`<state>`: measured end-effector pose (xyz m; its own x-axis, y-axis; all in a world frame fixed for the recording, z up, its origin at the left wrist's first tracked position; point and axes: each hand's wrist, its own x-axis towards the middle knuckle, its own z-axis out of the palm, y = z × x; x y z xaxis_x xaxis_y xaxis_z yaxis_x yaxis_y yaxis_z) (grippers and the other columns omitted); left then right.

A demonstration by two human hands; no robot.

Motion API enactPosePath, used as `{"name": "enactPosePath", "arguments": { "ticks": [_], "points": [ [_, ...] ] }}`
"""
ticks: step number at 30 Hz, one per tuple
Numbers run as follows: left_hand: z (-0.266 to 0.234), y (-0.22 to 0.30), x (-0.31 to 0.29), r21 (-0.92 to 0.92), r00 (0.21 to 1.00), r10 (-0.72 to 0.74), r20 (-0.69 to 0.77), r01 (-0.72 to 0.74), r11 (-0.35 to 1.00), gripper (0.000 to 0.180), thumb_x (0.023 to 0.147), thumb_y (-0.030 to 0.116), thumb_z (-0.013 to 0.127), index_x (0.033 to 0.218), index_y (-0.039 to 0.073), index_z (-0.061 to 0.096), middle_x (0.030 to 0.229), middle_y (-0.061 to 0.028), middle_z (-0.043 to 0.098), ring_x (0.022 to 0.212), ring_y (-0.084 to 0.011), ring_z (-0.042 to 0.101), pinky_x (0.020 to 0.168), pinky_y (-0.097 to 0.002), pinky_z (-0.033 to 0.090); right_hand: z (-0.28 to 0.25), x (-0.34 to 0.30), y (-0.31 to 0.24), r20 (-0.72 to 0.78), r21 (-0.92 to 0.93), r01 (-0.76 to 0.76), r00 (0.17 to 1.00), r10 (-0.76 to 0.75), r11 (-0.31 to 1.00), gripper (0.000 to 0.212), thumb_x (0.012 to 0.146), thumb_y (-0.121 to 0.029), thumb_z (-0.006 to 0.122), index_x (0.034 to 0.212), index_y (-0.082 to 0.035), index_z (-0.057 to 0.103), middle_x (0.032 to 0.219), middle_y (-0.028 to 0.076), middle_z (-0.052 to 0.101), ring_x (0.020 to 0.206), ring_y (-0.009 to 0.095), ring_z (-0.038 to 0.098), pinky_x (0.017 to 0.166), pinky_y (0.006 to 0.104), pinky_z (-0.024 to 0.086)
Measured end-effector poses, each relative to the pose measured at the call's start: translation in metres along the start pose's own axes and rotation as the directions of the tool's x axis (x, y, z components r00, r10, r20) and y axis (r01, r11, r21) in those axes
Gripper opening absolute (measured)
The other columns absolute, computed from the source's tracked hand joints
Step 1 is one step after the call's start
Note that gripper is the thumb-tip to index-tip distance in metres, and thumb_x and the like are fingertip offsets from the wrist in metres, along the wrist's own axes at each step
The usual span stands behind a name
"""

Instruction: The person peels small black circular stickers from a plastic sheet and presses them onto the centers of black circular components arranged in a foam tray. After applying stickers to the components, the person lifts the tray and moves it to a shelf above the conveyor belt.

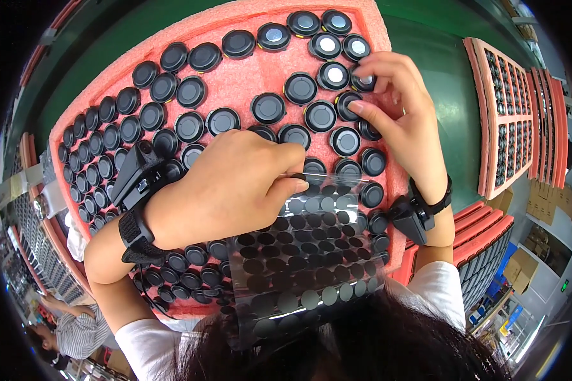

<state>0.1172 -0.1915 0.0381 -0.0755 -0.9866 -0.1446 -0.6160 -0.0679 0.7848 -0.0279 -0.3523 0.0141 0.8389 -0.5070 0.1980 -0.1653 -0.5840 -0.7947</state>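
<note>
My left hand (235,184) pinches the top edge of a clear sheet (305,254) with rows of black round stickers, held over the lower right of a pink foam tray (235,16). My right hand (403,105) hovers at the tray's right side, thumb and fingers apart. Its thumb tip touches one round black part (347,105), and its fingertips reach over another black disc-shaped part (364,82). Many such parts sit in the tray. Some near my right hand show bright centres, like this round part (332,75); others show grey ones. My left hand and the sheet hide several parts.
Black devices are strapped to both wrists, one on the left wrist (136,181) and one on the right (416,213). A green table (438,47) lies under the tray. Filled pink trays (505,117) stand at the right, with more stacked below. Another person (79,330) is at lower left.
</note>
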Motion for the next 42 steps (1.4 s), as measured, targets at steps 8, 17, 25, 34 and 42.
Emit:
{"name": "enactPosePath", "arguments": {
  "ticks": [8,17,25,34,42],
  "points": [
    [0.005,-0.008,-0.001,-0.018,0.994,0.077,-0.074,-0.079,0.997,0.015,0.072,0.008,0.065,0.072,0.002,0.050,0.056,-0.0114,0.052,0.051,-0.0270,0.054,0.045,-0.0324,0.038,0.004,-0.014,-0.039,0.278,0.104,0.204,0.934,-0.225,0.973,0.025,0.065,0.001,0.069,0.087,-0.001,0.057,0.091,0.009,0.058,0.082,0.021,0.057,0.070,0.0301,0.046],
    [-0.007,-0.010,0.001,-0.131,0.998,0.035,0.051,-0.028,0.991,0.018,0.069,0.008,0.067,0.076,0.002,0.052,0.059,-0.0104,0.056,0.055,-0.0224,0.058,0.050,-0.0301,0.043,0.017,-0.018,-0.031,0.379,0.201,0.059,0.916,-0.133,0.978,0.018,0.067,0.002,0.068,0.082,0.000,0.059,0.081,0.008,0.059,0.072,0.018,0.058,0.062,0.0262,0.047],
    [-0.005,-0.013,0.002,-0.275,1.000,-0.008,-0.023,0.001,0.961,0.013,0.072,0.005,0.065,0.078,0.000,0.056,0.066,-0.0112,0.062,0.061,-0.0172,0.062,0.055,-0.0262,0.046,0.013,-0.017,-0.032,0.307,0.157,-0.015,0.951,-0.034,0.988,0.015,0.067,0.003,0.067,0.080,0.000,0.059,0.078,0.007,0.058,0.068,0.018,0.058,0.059,0.0255,0.047],
    [-0.005,-0.009,0.003,-0.221,0.997,-0.064,-0.036,0.055,0.974,0.008,0.073,0.004,0.062,0.075,-0.001,0.057,0.064,-0.0128,0.061,0.061,-0.0184,0.062,0.057,-0.0250,0.047,0.007,-0.016,-0.033,0.303,0.081,0.296,0.902,-0.306,0.952,0.011,0.069,0.003,0.065,0.078,0.000,0.059,0.080,0.007,0.058,0.075,0.020,0.055,0.069,0.0272,0.045],
    [-0.002,-0.012,0.003,-0.222,0.998,-0.022,-0.058,0.009,0.975,0.008,0.074,0.004,0.063,0.073,-0.002,0.057,0.061,-0.0118,0.059,0.056,-0.0169,0.060,0.054,-0.0245,0.046,-0.016,-0.028,0.000,-0.132,0.227,-0.097,0.983,0.129,0.969,0.008,0.067,0.004,0.064,0.073,0.000,0.061,0.085,0.004,0.057,0.078,0.015,0.053,0.069,0.0265,0.042]
  ]
}}
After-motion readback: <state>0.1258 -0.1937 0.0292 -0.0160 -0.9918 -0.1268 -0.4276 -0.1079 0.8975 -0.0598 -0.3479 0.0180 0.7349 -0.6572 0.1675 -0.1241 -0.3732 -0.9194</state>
